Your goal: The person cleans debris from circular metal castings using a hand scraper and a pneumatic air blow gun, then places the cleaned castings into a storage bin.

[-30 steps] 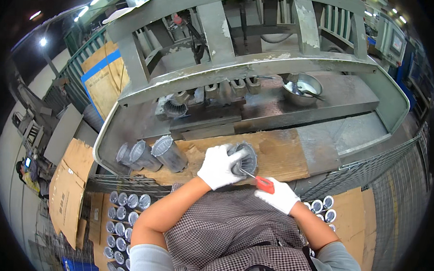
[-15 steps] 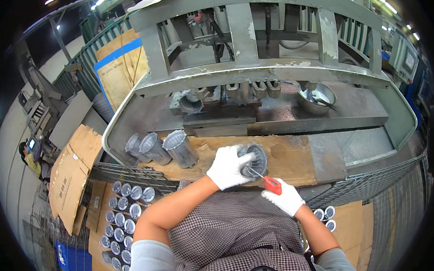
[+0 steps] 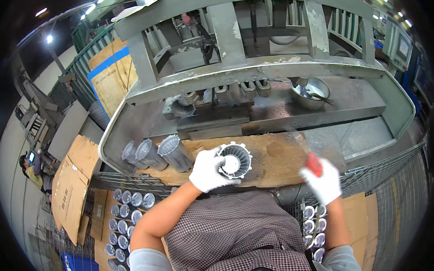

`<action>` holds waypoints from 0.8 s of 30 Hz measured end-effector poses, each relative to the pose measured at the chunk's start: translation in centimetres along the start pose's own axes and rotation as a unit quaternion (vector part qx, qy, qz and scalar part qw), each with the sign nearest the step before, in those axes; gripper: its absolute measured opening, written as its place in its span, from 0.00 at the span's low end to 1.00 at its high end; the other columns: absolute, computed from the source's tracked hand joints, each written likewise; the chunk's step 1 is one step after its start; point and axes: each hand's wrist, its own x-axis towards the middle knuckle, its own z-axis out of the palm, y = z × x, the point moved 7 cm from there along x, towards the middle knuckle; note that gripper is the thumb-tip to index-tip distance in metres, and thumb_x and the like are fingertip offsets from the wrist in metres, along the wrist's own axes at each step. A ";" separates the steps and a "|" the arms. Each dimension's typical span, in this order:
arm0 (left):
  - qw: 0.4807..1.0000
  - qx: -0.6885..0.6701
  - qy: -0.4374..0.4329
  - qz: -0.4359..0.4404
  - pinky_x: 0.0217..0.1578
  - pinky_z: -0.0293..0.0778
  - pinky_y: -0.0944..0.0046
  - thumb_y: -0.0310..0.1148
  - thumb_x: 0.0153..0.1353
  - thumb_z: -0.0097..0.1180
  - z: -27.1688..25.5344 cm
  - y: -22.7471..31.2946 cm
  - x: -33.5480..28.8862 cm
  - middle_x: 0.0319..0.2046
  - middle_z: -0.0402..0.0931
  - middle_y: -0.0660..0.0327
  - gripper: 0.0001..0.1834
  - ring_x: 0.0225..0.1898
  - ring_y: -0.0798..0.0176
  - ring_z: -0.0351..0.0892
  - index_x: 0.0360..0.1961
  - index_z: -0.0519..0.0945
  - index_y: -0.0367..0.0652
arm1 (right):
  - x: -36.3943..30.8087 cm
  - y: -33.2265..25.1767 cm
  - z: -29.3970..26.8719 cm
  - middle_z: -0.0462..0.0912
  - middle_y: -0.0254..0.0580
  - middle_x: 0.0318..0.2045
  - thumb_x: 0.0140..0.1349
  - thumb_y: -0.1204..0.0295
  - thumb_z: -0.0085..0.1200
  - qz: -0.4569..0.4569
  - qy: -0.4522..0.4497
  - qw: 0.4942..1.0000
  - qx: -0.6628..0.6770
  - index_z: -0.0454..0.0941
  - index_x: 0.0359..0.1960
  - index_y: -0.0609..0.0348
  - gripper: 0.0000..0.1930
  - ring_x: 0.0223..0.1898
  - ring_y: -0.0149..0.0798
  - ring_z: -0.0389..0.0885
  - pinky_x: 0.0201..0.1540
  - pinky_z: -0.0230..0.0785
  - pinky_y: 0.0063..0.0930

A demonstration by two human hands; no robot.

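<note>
My left hand (image 3: 207, 171) in a white glove is wrapped around the side of a hollow, finned metal casting (image 3: 245, 158) on the wooden board (image 3: 278, 154). Its open, toothed rim faces up toward me, showing ribs inside and a pale round bottom. Off to the right, my right hand (image 3: 326, 183), also gloved, grips a red-handled tool (image 3: 314, 163) apart from the casting. The tool's thin shaft points up and left, and motion blurs its tip. Left of my left hand, three similar castings stand on the board, the closest of them a grey one (image 3: 175, 153).
Behind the board sits a machine bed with metal tooling (image 3: 182, 108) and a metal bowl (image 3: 310, 93) holding a dark-handled utensil. A heavy grey frame (image 3: 257, 67) spans above. Below are rows of castings (image 3: 123, 211) and cardboard (image 3: 72, 188). Another person is at far left.
My right hand has pulled the tool out of the casting and swung it to the right. My left hand has shifted left with the casting, whose open end now faces up more.
</note>
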 end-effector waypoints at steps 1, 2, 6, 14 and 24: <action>1.000 0.006 -0.015 -0.021 0.39 0.79 0.58 0.55 0.25 0.79 -0.4 0.5 0.3 0.35 0.83 0.50 0.32 0.34 0.49 0.84 0.24 0.82 0.38 | 0.5 1.5 -2.3 0.83 0.50 0.34 0.52 0.58 0.66 0.014 0.062 0.998 0.023 0.79 0.42 0.62 0.22 0.38 0.47 0.83 0.44 0.74 0.33; 1.000 -0.003 -0.014 -0.011 0.39 0.79 0.58 0.55 0.25 0.79 -0.2 0.5 0.4 0.35 0.83 0.50 0.32 0.34 0.49 0.84 0.24 0.82 0.38 | 0.6 3.1 -5.1 0.83 0.50 0.35 0.52 0.59 0.67 0.029 0.131 0.990 0.041 0.79 0.42 0.63 0.22 0.38 0.46 0.83 0.44 0.73 0.32; 0.987 0.004 0.008 -0.160 0.38 0.75 0.53 0.59 0.30 0.76 1.6 -2.5 -0.7 0.32 0.78 0.50 0.32 0.34 0.47 0.79 0.22 0.80 0.41 | 1.9 11.5 -14.2 0.82 0.52 0.41 0.53 0.58 0.66 0.033 0.332 0.938 -0.093 0.79 0.47 0.62 0.25 0.41 0.52 0.82 0.46 0.72 0.35; 0.954 -0.058 -0.069 -0.286 0.50 0.74 0.52 0.57 0.46 0.68 3.2 -3.9 -0.9 0.46 0.78 0.46 0.37 0.47 0.44 0.79 0.52 0.78 0.43 | -2.1 22.4 -15.5 0.74 0.51 0.58 0.51 0.55 0.65 0.164 0.482 0.822 -0.255 0.70 0.61 0.56 0.36 0.60 0.52 0.71 0.63 0.63 0.45; 0.985 0.047 0.114 -0.116 0.47 0.74 0.50 0.46 0.54 0.64 -0.9 -1.9 1.0 0.44 0.79 0.43 0.30 0.45 0.42 0.80 0.54 0.77 0.37 | 2.2 12.2 -5.0 0.79 0.52 0.19 0.59 0.59 0.56 -0.015 0.281 0.923 -0.261 0.80 0.19 0.55 0.16 0.23 0.57 0.78 0.31 0.70 0.46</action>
